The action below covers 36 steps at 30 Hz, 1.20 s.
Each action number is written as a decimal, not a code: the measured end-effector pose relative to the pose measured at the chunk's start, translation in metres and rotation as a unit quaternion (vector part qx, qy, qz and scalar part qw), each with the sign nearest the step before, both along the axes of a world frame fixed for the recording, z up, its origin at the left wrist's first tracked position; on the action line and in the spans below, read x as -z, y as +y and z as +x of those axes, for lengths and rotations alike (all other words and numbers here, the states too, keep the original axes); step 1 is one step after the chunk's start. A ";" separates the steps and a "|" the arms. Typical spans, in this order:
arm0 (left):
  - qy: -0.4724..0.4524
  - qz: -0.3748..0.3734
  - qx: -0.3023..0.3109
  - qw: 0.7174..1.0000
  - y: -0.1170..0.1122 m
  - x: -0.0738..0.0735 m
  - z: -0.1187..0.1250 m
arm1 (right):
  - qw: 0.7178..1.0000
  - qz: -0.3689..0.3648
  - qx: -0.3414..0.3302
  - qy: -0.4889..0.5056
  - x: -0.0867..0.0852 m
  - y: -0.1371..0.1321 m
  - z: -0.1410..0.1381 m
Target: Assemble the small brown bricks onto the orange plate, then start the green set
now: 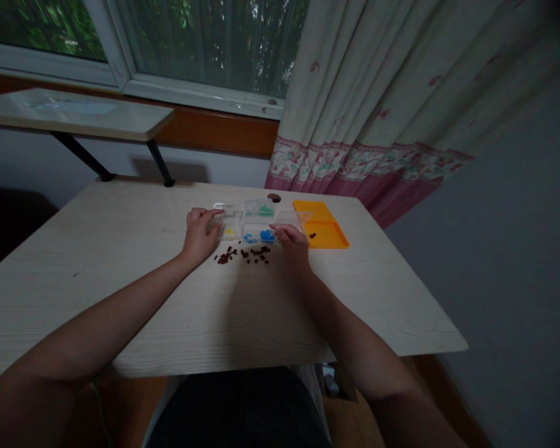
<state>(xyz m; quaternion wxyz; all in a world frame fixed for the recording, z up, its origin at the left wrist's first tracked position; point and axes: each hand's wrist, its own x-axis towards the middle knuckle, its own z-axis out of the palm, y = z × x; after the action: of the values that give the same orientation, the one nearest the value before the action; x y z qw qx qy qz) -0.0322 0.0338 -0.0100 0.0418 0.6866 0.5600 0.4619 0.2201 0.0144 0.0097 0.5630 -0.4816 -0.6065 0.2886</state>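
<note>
While it seemingly steadied the mid-frame tray [231,216], the left hand [200,233] had fingers spread. The right hand's [293,246] grip was unclear.

Both hands [200,236] [294,247] — fingers seemingly bent

Tray [236,218] and case [322,214] on a surface [214,317], window [210,43] behind.
Loose pieces [223,258] lie before the tray; the case sits at its right.
</note>
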 end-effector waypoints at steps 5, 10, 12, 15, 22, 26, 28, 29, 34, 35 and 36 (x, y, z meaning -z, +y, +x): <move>-0.044 0.011 -0.015 0.999 0.001 0.001 0.000 | 1.000 -0.007 0.003 0.004 -0.001 0.001 -0.001; -0.051 -0.013 0.061 0.997 0.011 0.012 -0.007 | 1.000 -0.008 0.003 0.010 -0.001 0.001 -0.001; -0.046 -0.021 0.084 0.995 0.013 0.014 -0.009 | 1.000 -0.013 0.007 0.011 -0.001 0.001 -0.001; -0.012 -0.013 0.089 0.996 0.011 0.010 -0.009 | 1.000 -0.017 0.014 0.012 -0.002 0.001 -0.001; 0.140 0.019 0.114 0.983 -0.002 -0.004 -0.007 | 0.999 -0.021 0.027 0.014 -0.007 0.000 -0.001; 0.192 -0.002 0.163 0.968 -0.007 -0.005 -0.007 | 0.999 -0.017 0.029 0.021 -0.007 0.000 0.000; 0.208 -0.014 0.178 0.962 -0.009 -0.006 -0.006 | 0.999 -0.013 0.032 0.016 -0.006 0.000 0.002; 0.214 -0.017 0.179 0.960 -0.010 -0.006 -0.006 | 0.999 -0.010 0.034 0.010 -0.006 0.000 0.002; 0.218 -0.017 0.163 0.962 -0.006 -0.004 -0.006 | 0.996 0.038 0.055 -0.053 -0.007 0.001 0.005; 0.211 -0.016 0.165 0.963 -0.004 -0.004 -0.006 | 0.994 0.052 0.062 -0.071 -0.008 0.001 0.005; 0.202 -0.015 0.170 0.964 -0.002 -0.003 -0.007 | 0.991 0.067 0.070 -0.091 -0.009 0.001 0.006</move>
<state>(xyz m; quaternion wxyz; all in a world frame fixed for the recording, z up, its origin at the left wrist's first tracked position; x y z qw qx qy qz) -0.0389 0.0317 -0.0068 0.0160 0.8500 0.4390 0.2907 0.2261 0.0158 0.0182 0.5555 -0.5085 -0.6377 0.1618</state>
